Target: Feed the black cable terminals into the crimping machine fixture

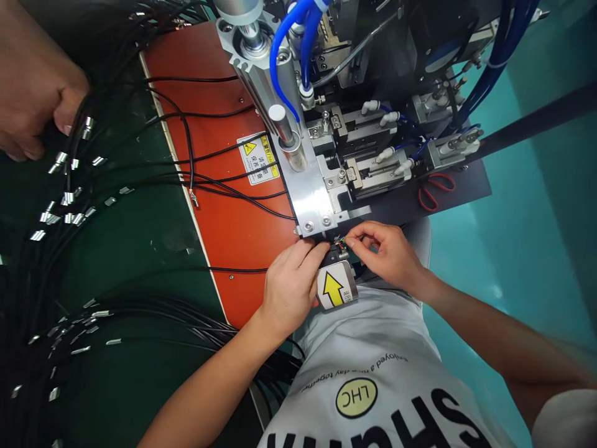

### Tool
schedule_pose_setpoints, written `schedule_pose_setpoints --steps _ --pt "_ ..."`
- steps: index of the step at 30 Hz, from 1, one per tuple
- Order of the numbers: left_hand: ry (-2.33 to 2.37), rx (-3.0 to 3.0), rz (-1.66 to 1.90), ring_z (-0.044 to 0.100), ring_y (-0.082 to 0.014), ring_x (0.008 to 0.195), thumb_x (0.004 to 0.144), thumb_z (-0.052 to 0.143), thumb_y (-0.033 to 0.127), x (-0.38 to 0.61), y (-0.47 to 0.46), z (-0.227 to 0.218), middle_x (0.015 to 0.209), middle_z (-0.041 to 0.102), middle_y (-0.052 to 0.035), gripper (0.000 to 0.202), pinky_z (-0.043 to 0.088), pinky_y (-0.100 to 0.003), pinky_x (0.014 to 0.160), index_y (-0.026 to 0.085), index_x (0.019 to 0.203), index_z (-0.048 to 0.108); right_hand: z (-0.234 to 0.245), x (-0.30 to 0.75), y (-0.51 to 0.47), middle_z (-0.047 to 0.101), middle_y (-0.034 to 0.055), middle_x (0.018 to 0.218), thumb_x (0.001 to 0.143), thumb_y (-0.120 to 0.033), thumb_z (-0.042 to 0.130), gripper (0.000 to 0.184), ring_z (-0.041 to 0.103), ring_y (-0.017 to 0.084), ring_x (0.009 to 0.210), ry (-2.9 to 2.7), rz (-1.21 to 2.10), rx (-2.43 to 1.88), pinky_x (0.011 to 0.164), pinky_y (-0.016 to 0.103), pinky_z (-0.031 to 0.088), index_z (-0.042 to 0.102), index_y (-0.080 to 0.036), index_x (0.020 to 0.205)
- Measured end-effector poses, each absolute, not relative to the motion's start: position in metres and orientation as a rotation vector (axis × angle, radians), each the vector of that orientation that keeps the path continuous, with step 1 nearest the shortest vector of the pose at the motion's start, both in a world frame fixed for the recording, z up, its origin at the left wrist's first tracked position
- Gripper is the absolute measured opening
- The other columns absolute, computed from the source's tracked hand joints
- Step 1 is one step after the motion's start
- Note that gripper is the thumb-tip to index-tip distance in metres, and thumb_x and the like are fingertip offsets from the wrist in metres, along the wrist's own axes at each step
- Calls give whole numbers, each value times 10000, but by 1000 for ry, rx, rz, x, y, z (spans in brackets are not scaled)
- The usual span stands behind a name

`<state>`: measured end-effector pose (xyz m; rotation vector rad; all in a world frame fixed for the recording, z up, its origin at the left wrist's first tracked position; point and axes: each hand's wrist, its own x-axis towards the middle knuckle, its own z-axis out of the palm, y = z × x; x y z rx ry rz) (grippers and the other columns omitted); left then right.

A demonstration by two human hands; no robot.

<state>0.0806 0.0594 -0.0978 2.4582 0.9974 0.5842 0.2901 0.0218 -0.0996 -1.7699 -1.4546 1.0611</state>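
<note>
At the near end of a metal machine, my left hand (291,280) is closed with thumb and fingers against a small dark fixture (333,255). A black cable (242,270) runs across the orange plate into this hand. My right hand (385,252) is on the fixture's other side, thumb and forefinger pinched at thin coloured wires (342,240) that stick out there. The wire tips are too small to make out. Just below the fixture is a white label (336,286) with a yellow arrow.
Behind my hands stand a metal cylinder (261,68) and blue air hoses (275,56). Red-handled scissors (436,190) lie at the right. Several black cables with silvery ends (68,199) cover the green mat. Another person's hand (41,87) is at the upper left.
</note>
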Motion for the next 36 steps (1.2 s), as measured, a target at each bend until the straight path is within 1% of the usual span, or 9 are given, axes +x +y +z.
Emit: schedule_pose_setpoints --steps 4,8,12,18,21,27,31,34,36 --pt "995 2457 583 629 -199 944 941 443 105 81 59 -98 1016 654 -108 296 534 -294 746 150 1179 612 -98 290 25 655 -10 748 874 -170 610 87 564 110 628 -1523 990 -1732 635 262 444 680 -186 826" --pt "992 2438 573 631 -204 983 946 442 110 81 59 -99 1018 656 -106 302 540 -306 791 160 1193 608 -97 290 27 639 -1 770 867 -146 596 73 569 113 627 -1634 904 -1741 602 260 420 654 -177 835" --pt "990 2427 556 629 -199 957 949 454 116 81 59 -99 1018 652 -106 296 538 -305 791 156 1199 607 -94 290 27 637 25 824 906 -146 542 104 568 127 659 -1824 777 -1758 660 281 431 636 -166 867" --pt "983 2425 565 624 -192 929 944 469 106 80 59 -100 1020 651 -110 291 533 -299 768 143 1199 605 -92 294 25 646 18 835 934 -187 551 105 582 137 717 -1698 889 -1765 634 266 413 644 -184 886" --pt "984 2422 565 624 -190 925 945 469 107 80 59 -101 1017 652 -104 295 531 -297 769 156 1203 603 -93 295 25 655 10 832 922 -194 575 102 573 125 683 -1656 951 -1752 647 270 418 667 -187 879" --pt "988 2412 549 622 -186 940 941 456 98 79 58 -100 1031 648 -102 322 525 -291 781 165 1221 600 -95 293 29 640 5 733 909 -217 587 116 547 122 619 -1616 1002 -1763 574 261 389 685 -179 863" --pt "993 2414 546 628 -185 941 943 456 111 79 58 -100 1037 650 -97 328 523 -286 786 180 1231 599 -96 294 30 671 3 748 891 -213 593 107 546 110 576 -1619 1017 -1730 571 265 398 689 -181 854" --pt "996 2412 542 633 -186 939 944 461 118 80 58 -99 1039 651 -96 322 523 -283 779 182 1226 603 -98 294 29 696 0 775 857 -183 611 89 560 107 571 -1672 931 -1696 608 275 428 698 -187 843" --pt "996 2404 536 635 -183 936 947 459 122 80 58 -98 1039 652 -95 320 524 -281 772 183 1225 605 -100 293 26 712 5 791 857 -176 602 109 572 120 592 -1761 776 -1707 645 296 435 707 -197 844"
